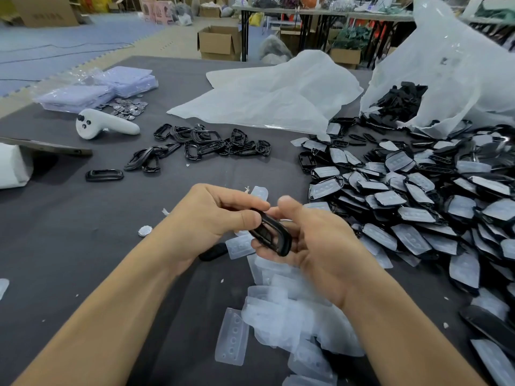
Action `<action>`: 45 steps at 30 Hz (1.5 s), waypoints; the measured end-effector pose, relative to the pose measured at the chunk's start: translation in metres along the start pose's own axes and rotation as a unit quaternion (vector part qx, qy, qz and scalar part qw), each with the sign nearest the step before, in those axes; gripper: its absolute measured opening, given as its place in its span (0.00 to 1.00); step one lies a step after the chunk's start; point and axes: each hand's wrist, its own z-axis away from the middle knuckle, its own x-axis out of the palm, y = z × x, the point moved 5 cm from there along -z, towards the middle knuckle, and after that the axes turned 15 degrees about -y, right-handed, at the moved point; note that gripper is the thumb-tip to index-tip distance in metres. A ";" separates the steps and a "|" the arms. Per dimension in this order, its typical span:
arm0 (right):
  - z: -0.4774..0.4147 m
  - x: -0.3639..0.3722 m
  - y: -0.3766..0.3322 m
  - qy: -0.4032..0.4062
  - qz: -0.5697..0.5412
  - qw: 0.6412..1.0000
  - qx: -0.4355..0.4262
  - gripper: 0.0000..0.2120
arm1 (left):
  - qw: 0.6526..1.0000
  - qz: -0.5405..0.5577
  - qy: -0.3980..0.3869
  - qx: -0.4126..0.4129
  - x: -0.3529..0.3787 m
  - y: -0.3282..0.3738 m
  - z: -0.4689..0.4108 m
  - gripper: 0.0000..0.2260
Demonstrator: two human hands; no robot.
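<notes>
A: Looking down from the head camera, what do the hands have?

B: One black frame (271,232). It is up in the air over the grey table (83,246), right between both hands.

A: How does the left hand (211,215) hold it?

B: Its thumb and bent fingers pinch the top end. I think that keeps the frame from turning.

A: And the right hand (315,240)?

B: Its fingers curl under the low end like a little cup. The thumb sticks up and touches nothing, maybe ready to push.

A: Why is it held so close?

B: So the person can see the hole in the middle. The hole looks empty to me.

A: Where are the others?

B: The big heap (418,204) on the right has frames with clear pads in them, beside the plastic bag (446,79). Loose clear pads (278,316) lie under the hands. Empty frames (206,143) sit farther off, near a white controller (106,125). I guess each kind gets its own spot so they don't mix.
</notes>
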 end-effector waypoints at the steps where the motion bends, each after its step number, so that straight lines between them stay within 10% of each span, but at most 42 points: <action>1: 0.000 0.001 0.000 -0.009 0.030 0.999 -0.001 0.07 | 1.000 -0.009 0.013 0.004 0.000 0.000 0.000 0.10; 10: 0.005 -0.001 -0.008 0.048 0.225 0.971 -0.067 0.20 | 0.997 -0.005 0.068 -0.028 -0.002 -0.004 0.000 0.11; 27: 0.004 -0.014 -0.015 0.083 0.068 0.987 -0.117 0.09 | 0.985 0.166 0.020 -0.029 0.015 -0.013 -0.007 0.22; 32: 0.009 -0.019 -0.022 0.099 0.061 0.984 -0.138 0.10 | 0.965 0.250 0.071 -0.042 0.022 -0.019 -0.010 0.12; 45: 0.009 -0.016 -0.017 0.145 0.122 0.966 -0.175 0.13 | 0.993 0.068 0.060 -0.074 0.021 -0.013 -0.010 0.10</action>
